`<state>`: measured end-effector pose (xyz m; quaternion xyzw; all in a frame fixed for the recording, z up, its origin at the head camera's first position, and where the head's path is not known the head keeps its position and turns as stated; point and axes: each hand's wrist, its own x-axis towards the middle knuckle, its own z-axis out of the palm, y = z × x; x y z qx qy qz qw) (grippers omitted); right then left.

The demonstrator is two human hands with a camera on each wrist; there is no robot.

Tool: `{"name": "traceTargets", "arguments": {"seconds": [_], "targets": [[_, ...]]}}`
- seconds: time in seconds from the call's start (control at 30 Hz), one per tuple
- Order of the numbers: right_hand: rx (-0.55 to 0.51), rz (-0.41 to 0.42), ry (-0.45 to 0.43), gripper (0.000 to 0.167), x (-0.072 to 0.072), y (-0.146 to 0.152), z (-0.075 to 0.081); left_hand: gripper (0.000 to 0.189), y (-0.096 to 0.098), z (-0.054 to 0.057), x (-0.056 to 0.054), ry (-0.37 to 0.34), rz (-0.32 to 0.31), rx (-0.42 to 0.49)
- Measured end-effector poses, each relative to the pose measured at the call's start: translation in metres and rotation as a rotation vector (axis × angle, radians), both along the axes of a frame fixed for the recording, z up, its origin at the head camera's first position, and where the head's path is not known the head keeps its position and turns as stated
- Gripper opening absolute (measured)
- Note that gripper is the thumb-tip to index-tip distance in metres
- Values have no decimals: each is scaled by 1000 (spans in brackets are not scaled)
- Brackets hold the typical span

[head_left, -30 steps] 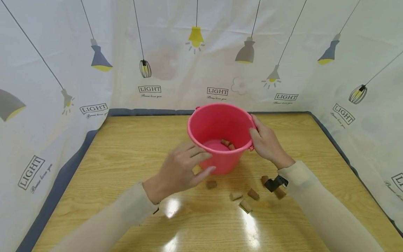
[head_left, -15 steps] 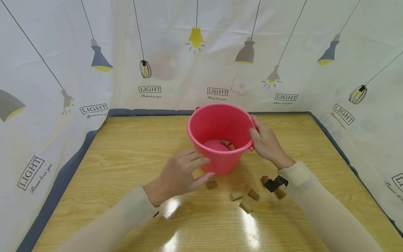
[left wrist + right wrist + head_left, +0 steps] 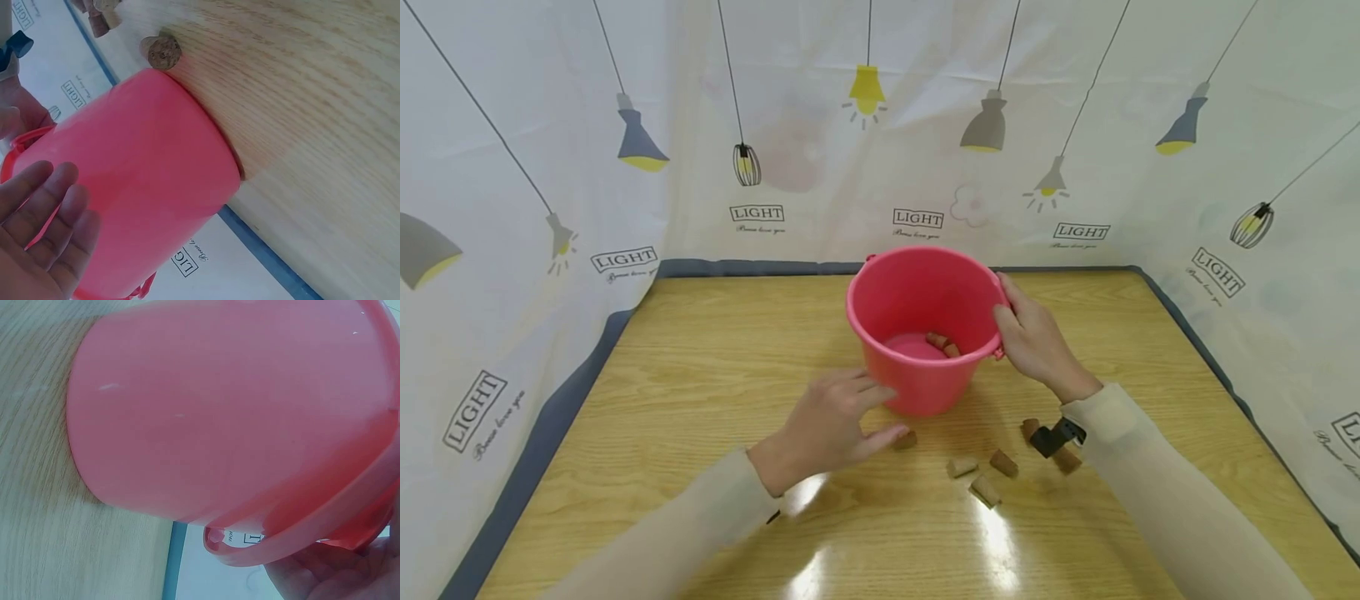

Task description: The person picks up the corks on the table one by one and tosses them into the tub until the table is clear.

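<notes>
A pink bucket (image 3: pixel 925 387) stands on the wooden table, with a few brown corks (image 3: pixel 942 342) on its bottom. My right hand (image 3: pixel 1037 342) grips its rim on the right side; in the right wrist view the bucket's handle (image 3: pixel 325 519) hangs against the bucket beside those fingers (image 3: pixel 325 569). To the left front of the bucket, my left hand (image 3: pixel 835 421) is lowered with fingers extended and holds nothing. Its thumb tip is close to a lone cork (image 3: pixel 907 439) near the bucket's base. That cork (image 3: pixel 164 51) appears apart from the hand in the left wrist view.
Two pale corks (image 3: pixel 986 491) and a brown cork (image 3: pixel 1003 463) lie on the table in front of the bucket. More brown corks (image 3: pixel 1066 460) rest below the right wrist, partly hidden by a black wrist strap (image 3: pixel 1058 437). A lamp-printed curtain (image 3: pixel 820 183) encloses the table.
My left hand has come down from beside the bucket's rim toward the lone cork at its base. The bucket and my right hand have stayed put.
</notes>
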<state>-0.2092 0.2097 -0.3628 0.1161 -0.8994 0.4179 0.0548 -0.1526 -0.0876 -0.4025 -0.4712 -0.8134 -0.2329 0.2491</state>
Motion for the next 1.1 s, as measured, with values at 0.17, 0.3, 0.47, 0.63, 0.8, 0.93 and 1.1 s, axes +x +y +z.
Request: {"name": "traceTargets", "arguments": {"seconds": [0.17,0.3,0.47,0.63,0.8,0.93,1.1], "targets": [[2,-2,-6,54,0,0,0,46,0,-7,-1,-31,15,-34],[-1,-1,-6,54,0,0,-1,48,0,-11,-1,-47,12,-54],[0,0,-4,54,0,0,-1,47,0,-15,-1,-43,21,-85],[3,-1,-4,55,-1,0,-1,48,1,-21,-2,-29,39,-142],[13,-5,-6,56,0,0,0,47,2,-24,-2,-41,59,-184],[17,-5,-5,56,0,0,0,46,3,-25,-1,-54,80,-231],[22,-9,5,55,-1,1,0,41,7,-27,0,-120,95,-272]]}}
